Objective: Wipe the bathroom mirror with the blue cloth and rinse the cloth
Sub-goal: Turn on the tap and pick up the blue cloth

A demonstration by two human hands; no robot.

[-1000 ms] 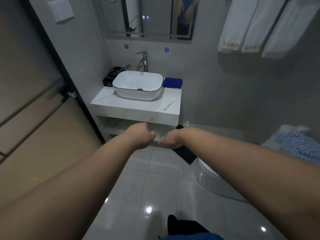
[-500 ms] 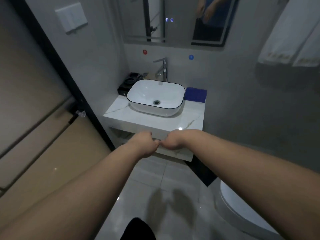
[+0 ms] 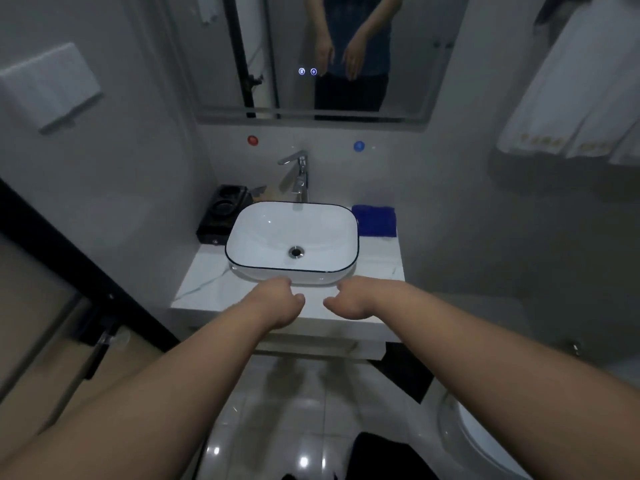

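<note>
The left hand (image 3: 281,302) and the right hand (image 3: 349,298) were held out side by side over the front edge of the bench (image 3: 207,289), near each other but not touching. Both hung down from the wrist, so the fingers were mostly hidden behind the backs of the hands. In the reflection the fingers hung loose and nearly straight, and neither hand held anything.

Just behind the hands stood a white basin (image 3: 270,233) with a thin dark rim and a metal drain in its middle. The blue cloth (image 3: 375,221) lay folded on the bench at the right of the basin, just beside its rim and close to the back wall, well apart from both hands. A chrome faucet (image 3: 299,174) rose behind the basin. At the left of the basin sat a black holder (image 3: 225,209) with two round wells.

On the wall above the faucet were a red round cap (image 3: 252,140) and a blue round cap (image 3: 359,146). Over them hung the mirror (image 3: 415,46), which showed the person's arms and two small lit icons (image 3: 307,71).

White towels (image 3: 571,98) hung at the right, a white wall box (image 3: 52,84) was at the left, and part of a toilet (image 3: 478,438) showed at the lower right.
</note>
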